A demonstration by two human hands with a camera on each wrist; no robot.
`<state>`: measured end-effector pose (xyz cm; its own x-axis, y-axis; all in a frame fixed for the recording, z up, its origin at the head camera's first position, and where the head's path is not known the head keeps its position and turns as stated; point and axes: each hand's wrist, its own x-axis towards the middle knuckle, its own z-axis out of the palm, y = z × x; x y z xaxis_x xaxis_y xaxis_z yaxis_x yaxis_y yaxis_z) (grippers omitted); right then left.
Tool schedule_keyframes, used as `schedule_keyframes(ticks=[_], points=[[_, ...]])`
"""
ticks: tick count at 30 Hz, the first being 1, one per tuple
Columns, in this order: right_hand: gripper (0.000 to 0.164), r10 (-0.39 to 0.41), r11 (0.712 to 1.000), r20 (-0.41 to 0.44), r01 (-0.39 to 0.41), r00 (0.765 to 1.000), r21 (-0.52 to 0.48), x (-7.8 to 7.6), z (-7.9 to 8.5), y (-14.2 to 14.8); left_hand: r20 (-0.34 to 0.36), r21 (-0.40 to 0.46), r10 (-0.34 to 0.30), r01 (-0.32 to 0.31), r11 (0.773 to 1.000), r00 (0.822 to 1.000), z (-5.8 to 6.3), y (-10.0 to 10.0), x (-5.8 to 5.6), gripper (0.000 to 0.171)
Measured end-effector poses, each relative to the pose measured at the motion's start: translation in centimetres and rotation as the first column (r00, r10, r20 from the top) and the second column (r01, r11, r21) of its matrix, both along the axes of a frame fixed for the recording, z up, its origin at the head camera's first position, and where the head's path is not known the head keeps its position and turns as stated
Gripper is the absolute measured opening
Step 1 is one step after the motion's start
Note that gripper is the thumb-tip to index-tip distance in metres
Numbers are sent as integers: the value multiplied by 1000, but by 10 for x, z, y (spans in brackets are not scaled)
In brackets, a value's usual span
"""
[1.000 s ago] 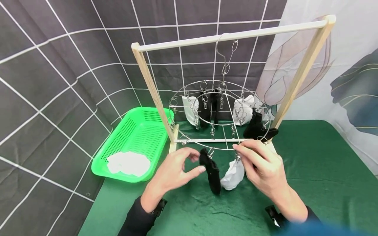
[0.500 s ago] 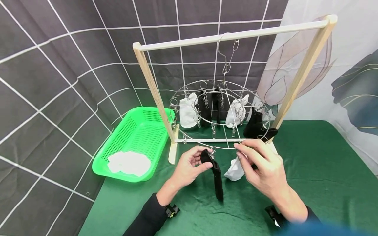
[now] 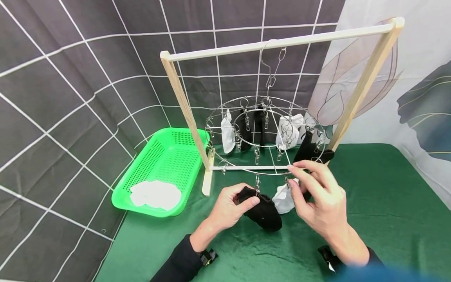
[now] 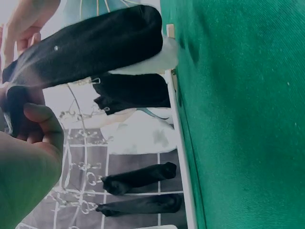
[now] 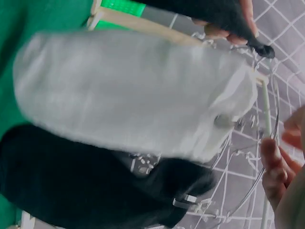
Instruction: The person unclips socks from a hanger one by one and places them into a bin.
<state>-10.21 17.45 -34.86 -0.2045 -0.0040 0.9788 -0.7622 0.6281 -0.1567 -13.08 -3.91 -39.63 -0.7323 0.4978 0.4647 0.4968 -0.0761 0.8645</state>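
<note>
Basket (image 3: 169, 160) left of hanger (image 3: 257, 155), white cloth (image 3: 156, 194) inside, left hand (image 3: 228, 210) pinching black sock (image 3: 265, 214), right hand (image 3: 322, 201) at hanger, grip unclear

Head view: bright, diffuse light; white cloth (image 3: 156, 195) overexposed, texture lost; lines on the grey backdrop (image 3: 53, 129) bowed at left; blue patch (image 3: 380, 273) at lower right out of focus. Left wrist view: hazy, washed out at left; faint shadow on desk (image 4: 248, 119). Right wrist view: white sock (image 5: 128, 90) softly blurred.
</note>
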Motion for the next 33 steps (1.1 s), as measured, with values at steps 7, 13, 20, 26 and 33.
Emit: schedule_keyframes(ticks=[7, 13, 20, 26, 33], points=[[12, 109, 994, 213, -110, 971, -11, 13, 0, -15, -28, -4, 0, 0, 1000, 1000, 0, 7, 4, 5], [31, 279, 960, 336, -264, 900, -89, 18, -6, -31, -35, -6, -29, 28, 1000, 999, 0, 13, 8, 4], [27, 390, 917, 314, -335, 866, -214, 13, -9, -34, -44, -21, -15, 14, 1000, 999, 0, 17, 10, 7], [27, 418, 899, 238, -362, 877, -246, 12, -12, -34, -61, -62, -17, 13, 998, 998, 3, 18, 13, 6], [25, 434, 886, 183, -381, 882, -264, 10, -19, -30, -135, -276, -135, 94, 957, 982, 18, 1, 9, 3]])
